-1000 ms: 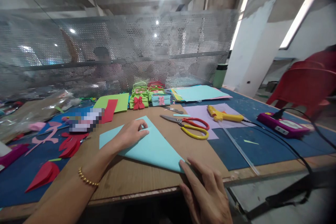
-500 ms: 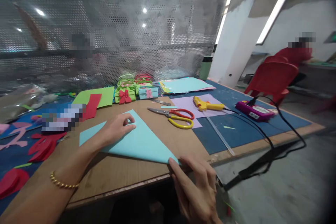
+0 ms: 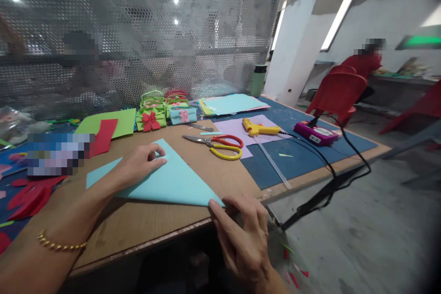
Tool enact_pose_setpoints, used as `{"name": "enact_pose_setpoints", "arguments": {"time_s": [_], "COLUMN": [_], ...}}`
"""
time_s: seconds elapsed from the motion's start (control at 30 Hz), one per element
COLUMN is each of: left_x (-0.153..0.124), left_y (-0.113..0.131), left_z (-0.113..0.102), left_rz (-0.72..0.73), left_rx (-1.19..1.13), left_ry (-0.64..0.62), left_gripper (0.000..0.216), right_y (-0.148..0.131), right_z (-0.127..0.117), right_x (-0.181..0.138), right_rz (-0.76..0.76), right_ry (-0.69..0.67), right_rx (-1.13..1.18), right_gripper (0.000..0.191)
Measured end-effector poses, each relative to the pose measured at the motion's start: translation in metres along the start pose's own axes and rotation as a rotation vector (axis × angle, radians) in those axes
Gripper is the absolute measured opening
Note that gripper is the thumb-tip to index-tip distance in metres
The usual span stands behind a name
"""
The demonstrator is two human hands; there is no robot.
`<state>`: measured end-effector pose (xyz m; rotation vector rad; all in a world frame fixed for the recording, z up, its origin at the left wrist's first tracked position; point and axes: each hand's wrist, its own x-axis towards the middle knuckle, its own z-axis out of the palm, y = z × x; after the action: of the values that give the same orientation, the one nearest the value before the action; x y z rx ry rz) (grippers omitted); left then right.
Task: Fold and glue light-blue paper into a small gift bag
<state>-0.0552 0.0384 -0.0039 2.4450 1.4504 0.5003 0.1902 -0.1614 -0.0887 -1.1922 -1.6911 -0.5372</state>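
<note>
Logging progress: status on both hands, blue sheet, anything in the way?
Left hand on light-blue sheet. Right hand touching its right corner. Scissors beyond it, not touching.

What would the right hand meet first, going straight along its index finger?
Most likely the light-blue sheet: the right hand points onto it from its right corner; exact contact is unclear.

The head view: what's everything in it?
Folded sheet: one, light blue, on brown board
Scissors: one, red and yellow, right of folded sheet
Glue gun: one, yellow, on lilac paper
Power strip: one, purple, right
Small bags: several, multicoloured, back
Paper stack: one, light blue top, back
Bottle: one, green, behind paper stack
Flat sheet: one, green, under red strip
Cutouts: several, red, left
Screen: one, grey, behind
Chair: at least one, red, right
People: several, one in red, background
Left hand: one, bare, on folded sheet
Right hand: one, bare, sheet's corner
</note>
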Motion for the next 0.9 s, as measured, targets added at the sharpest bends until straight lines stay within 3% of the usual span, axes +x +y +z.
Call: {"name": "enact_pose_setpoints", "arguments": {"time_s": [0.4, 0.73, 0.9], "left_x": [-0.001, 0.001, -0.003], "left_y": [0.003, -0.001, 0.012], "left_z": [-0.001, 0.000, -0.003], "left_rz": [-0.018, -0.025, -0.061], "left_rx": [-0.022, -0.011, -0.042], "left_ry": [0.013, 0.008, 0.009], "left_gripper": [0.042, 0.040, 0.034], "right_y": [-0.003, -0.002, 0.002], "right_z": [0.001, -0.004, 0.000], "right_x": [0.001, 0.003, 0.001], "right_rz": [0.032, 0.013, 0.007], "right_ry": [0.019, -0.042, 0.012], "right_rx": [0.022, 0.031, 0.021], "right_gripper": [0.055, 0.057, 0.057]}}
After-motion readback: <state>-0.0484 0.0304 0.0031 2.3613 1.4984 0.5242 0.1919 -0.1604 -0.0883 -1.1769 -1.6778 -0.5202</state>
